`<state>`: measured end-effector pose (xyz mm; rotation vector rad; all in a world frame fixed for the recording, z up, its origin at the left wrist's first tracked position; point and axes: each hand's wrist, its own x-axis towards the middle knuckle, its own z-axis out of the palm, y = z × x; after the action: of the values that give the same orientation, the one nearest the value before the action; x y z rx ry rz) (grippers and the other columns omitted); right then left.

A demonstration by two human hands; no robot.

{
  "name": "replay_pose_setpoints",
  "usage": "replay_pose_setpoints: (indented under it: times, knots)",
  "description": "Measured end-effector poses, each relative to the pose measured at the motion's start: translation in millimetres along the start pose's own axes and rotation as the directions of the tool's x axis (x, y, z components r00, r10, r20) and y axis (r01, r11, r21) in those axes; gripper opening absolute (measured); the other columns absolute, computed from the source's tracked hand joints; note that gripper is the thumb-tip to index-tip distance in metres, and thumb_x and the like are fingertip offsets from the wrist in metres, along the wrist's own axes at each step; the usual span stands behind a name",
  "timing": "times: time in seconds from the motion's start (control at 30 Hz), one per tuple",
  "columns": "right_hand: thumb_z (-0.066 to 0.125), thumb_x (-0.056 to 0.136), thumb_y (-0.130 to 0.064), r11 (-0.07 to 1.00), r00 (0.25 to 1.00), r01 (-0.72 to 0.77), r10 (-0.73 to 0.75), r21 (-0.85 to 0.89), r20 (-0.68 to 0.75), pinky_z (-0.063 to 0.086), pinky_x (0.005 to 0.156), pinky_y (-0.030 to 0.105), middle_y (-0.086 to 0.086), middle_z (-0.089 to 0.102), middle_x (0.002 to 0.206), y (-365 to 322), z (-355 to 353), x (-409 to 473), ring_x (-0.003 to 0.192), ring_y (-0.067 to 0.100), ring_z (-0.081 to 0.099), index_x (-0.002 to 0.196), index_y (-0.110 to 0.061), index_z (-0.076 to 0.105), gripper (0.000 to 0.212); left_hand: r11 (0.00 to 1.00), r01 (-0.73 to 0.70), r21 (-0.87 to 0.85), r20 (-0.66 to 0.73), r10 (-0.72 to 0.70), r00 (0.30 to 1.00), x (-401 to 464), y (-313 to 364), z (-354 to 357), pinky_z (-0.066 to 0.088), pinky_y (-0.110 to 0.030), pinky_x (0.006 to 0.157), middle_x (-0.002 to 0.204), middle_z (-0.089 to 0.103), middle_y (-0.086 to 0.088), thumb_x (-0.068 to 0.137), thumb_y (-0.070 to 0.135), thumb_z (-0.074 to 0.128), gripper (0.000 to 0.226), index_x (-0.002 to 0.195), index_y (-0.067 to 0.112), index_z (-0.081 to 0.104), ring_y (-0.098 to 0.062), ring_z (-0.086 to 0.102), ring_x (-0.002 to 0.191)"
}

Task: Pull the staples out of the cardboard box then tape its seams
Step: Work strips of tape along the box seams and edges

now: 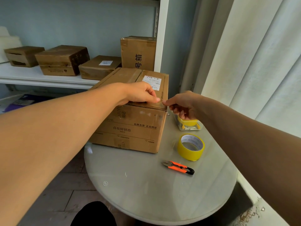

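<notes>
A brown cardboard box (130,128) with printed text and a white shipping label stands on a round pale table (146,185). My left hand (140,93) rests on the box's top near edge, its fingertips pressing a strip of clear tape (155,104) along the seam. My right hand (182,105) is at the box's right front corner and pinches the end of that tape strip between thumb and forefinger. A yellow tape roll (190,147) lies on the table to the right of the box.
Orange-handled snips (179,167) lie in front of the tape roll. A small clear container with a yellow lid (189,124) sits under my right hand. Several cardboard boxes fill a white shelf (40,77) behind. A curtain (252,62) hangs at right.
</notes>
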<state>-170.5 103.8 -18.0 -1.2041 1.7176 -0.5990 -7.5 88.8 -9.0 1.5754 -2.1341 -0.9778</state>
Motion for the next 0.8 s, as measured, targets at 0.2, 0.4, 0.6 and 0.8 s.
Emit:
replay_pose_setpoints:
  times: [0.2, 0.4, 0.6, 0.8]
  knots:
    - [0.069, 0.086, -0.026, 0.999, 0.999, 0.024, -0.025, -0.031, -0.029, 0.032, 0.041, 0.013, 0.0, 0.049, 0.058, 1, 4, 2, 0.045, 0.006, 0.038, 0.076, -0.01, 0.06, 0.021, 1.0, 0.002, 0.028, -0.015, -0.001, 1.0, 3, 1, 4, 0.042, -0.024, 0.068, 0.089, 0.056, 0.001, 0.086, 0.027, 0.068, 0.013, 0.089, 0.022, 0.057, -0.011, 0.052, 0.082]
    - [0.074, 0.082, -0.028, 0.994, 0.994, 0.095, -0.099, -0.06, -0.055, 0.035, 0.044, 0.016, 0.001, 0.052, 0.061, 5, 6, 3, 0.045, 0.006, 0.041, 0.089, -0.006, 0.065, 0.025, 0.999, -0.04, 0.034, 0.008, 0.04, 0.999, 4, 1, 6, 0.039, -0.023, 0.062, 0.078, 0.052, 0.004, 0.083, 0.014, 0.07, 0.012, 0.086, 0.018, 0.059, -0.009, 0.048, 0.072]
    - [0.075, 0.08, -0.026, 0.991, 0.99, 0.133, -0.132, 0.022, -0.045, 0.048, 0.044, 0.017, 0.006, 0.065, 0.073, 10, 9, 3, 0.051, 0.009, 0.058, 0.104, -0.002, 0.066, 0.035, 0.998, -0.063, -0.004, -0.007, 0.063, 0.998, 1, 2, 8, 0.039, -0.016, 0.058, 0.068, 0.055, 0.007, 0.084, 0.009, 0.069, 0.01, 0.093, 0.012, 0.068, -0.004, 0.05, 0.065]
    - [0.069, 0.086, -0.02, 0.99, 0.996, 0.093, -0.094, 0.101, 0.005, 0.058, 0.05, 0.026, 0.01, 0.071, 0.084, 12, 11, 1, 0.056, 0.014, 0.068, 0.108, -0.002, 0.061, 0.029, 0.997, -0.062, 0.039, 0.001, 0.062, 0.998, 0, 4, 8, 0.038, -0.013, 0.054, 0.068, 0.054, 0.008, 0.086, 0.013, 0.067, 0.015, 0.102, 0.014, 0.07, -0.003, 0.049, 0.063]
